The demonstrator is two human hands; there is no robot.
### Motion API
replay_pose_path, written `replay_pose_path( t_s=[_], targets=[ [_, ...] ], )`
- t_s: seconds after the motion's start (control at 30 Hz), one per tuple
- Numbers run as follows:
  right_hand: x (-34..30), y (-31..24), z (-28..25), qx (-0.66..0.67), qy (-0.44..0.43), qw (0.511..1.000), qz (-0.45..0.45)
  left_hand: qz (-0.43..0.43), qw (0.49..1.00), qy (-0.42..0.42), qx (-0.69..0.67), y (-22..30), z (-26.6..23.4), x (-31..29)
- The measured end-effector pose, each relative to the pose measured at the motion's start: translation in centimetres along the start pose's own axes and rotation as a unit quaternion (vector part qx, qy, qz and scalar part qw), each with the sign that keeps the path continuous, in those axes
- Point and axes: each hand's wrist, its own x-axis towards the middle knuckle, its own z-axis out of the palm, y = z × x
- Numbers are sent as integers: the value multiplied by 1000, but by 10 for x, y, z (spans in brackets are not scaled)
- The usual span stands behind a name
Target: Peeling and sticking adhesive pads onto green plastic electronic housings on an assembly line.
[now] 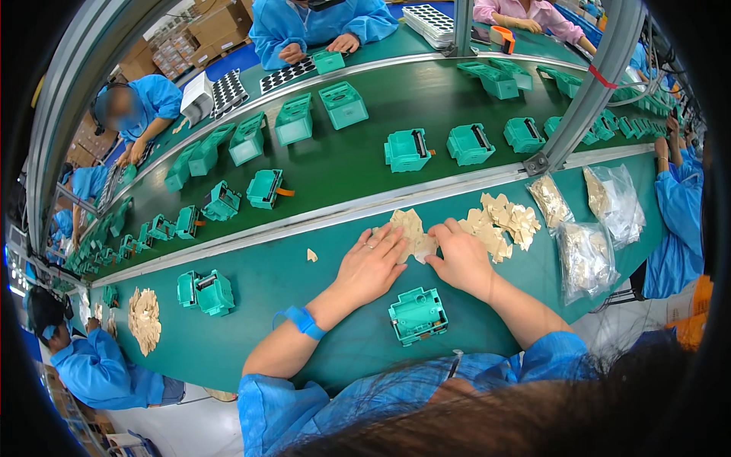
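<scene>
**While both hands sort tan film pieces: slip and scatter risk**

Left hand (371, 266) lies flat, fingers spread, pressing the tan film pieces (411, 232). Right hand (461, 257) pinches one piece's edge. Loose pile (506, 221) just right of them could scatter if brushed. Teal housing (417, 314) sits near, below the pieces.

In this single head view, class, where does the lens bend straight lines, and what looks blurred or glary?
Head view: the conveyor rail bows toward the rim; black vignette at the corners; hair at the bottom is out of focus; a co-worker's face is blurred; soft glare on the clear bags; both hands, left hand and right hand, look sharp.
</scene>
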Motion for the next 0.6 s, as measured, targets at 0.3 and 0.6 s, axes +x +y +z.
replay_pose_path(
  t_s=[0.3, 0.6],
  targets=[
    [15, -5, -5, -25, -25, 999, -1, -3, 999, 25, 40, 7, -1, -21],
    [19, 17, 9, 132, -6, 990, -55, -12, 977, 189, -99, 9, -15, -8]
  ],
)
